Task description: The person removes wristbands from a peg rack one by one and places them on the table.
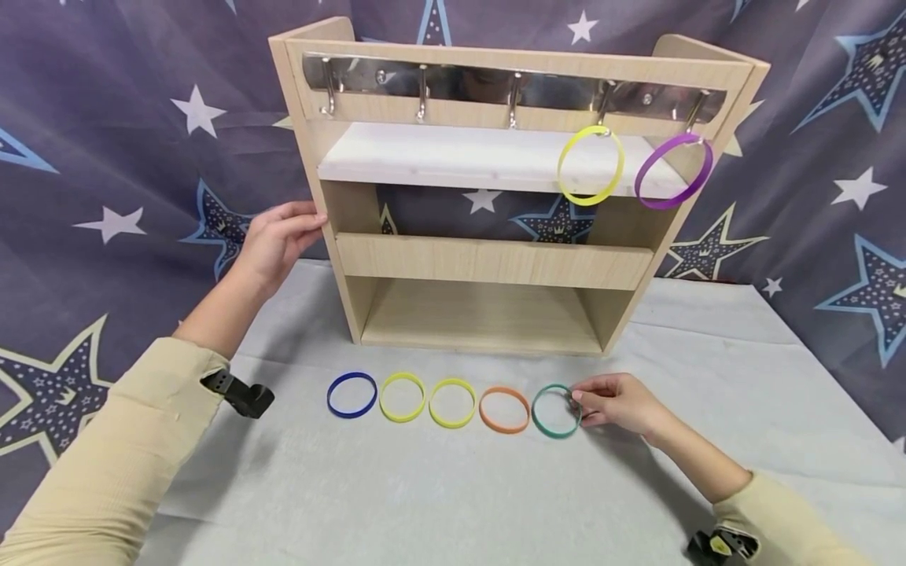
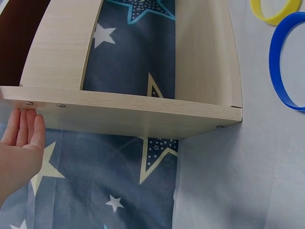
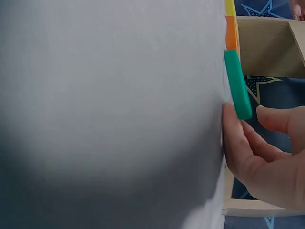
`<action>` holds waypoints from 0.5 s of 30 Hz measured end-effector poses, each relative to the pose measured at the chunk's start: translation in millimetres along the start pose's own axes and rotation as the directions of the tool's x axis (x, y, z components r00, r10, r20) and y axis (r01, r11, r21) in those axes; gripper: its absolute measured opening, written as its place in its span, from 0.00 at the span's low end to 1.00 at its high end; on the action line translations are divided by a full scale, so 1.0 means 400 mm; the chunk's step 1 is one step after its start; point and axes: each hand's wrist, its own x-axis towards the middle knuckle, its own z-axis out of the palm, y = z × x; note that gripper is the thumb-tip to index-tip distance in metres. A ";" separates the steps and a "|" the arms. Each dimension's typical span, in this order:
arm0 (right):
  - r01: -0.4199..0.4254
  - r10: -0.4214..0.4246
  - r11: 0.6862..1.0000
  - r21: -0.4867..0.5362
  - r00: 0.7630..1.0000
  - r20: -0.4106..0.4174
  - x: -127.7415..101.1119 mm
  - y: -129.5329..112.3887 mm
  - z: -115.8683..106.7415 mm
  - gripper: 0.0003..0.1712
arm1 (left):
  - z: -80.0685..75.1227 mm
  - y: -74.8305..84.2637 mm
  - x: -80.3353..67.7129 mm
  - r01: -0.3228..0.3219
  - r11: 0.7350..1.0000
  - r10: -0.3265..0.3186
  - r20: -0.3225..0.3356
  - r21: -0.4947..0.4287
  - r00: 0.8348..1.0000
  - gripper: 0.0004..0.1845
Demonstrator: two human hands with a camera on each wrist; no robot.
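Observation:
A green silicone wristband point(image 1: 556, 434) sits at the right end of a row on the table. My right hand point(image 1: 617, 405) has its thumb and fingers around the band's right edge. In the right wrist view, the green wristband point(image 3: 237, 83) tilts up at its near end, fingertips under it and the thumb close above. My left hand point(image 1: 278, 240) rests on the left side panel of a wooden shelf unit point(image 1: 495, 261). Straight fingers point(image 2: 31, 125) touch that panel near its screws in the left wrist view.
Left of the green band lie an orange wristband point(image 1: 505, 431), two yellow ones point(image 1: 453, 425) and a blue one point(image 1: 351, 414). A metal hook rail point(image 1: 467, 82) crosses the unit's top; a yellow wristband point(image 1: 591, 202) and a purple wristband point(image 1: 668, 206) hang from its right hooks. Star-patterned cloth hangs behind.

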 end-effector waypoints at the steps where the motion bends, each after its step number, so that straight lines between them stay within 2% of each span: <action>1: 0.002 -0.003 0.999 -0.041 1.000 -0.007 0.000 -0.001 -0.002 0.23 | 0.000 -0.001 0.001 0.000 1.000 0.000 -0.001 0.001 1.000 0.05; 6: 0.001 -0.003 0.987 -0.163 1.000 -0.007 -0.004 -0.017 -0.015 0.24 | 0.001 -0.003 0.000 0.001 1.000 -0.001 0.001 -0.013 1.000 0.05; 12: 0.018 -0.013 0.983 -0.184 0.999 0.030 -0.007 -0.031 -0.033 0.24 | 0.001 0.000 -0.004 0.003 0.999 -0.002 0.026 -0.038 1.000 0.03; 15: 0.047 -0.040 0.977 -0.206 0.998 0.038 -0.005 -0.034 -0.047 0.26 | 0.003 -0.002 -0.003 0.001 0.999 -0.001 0.016 -0.032 1.000 0.04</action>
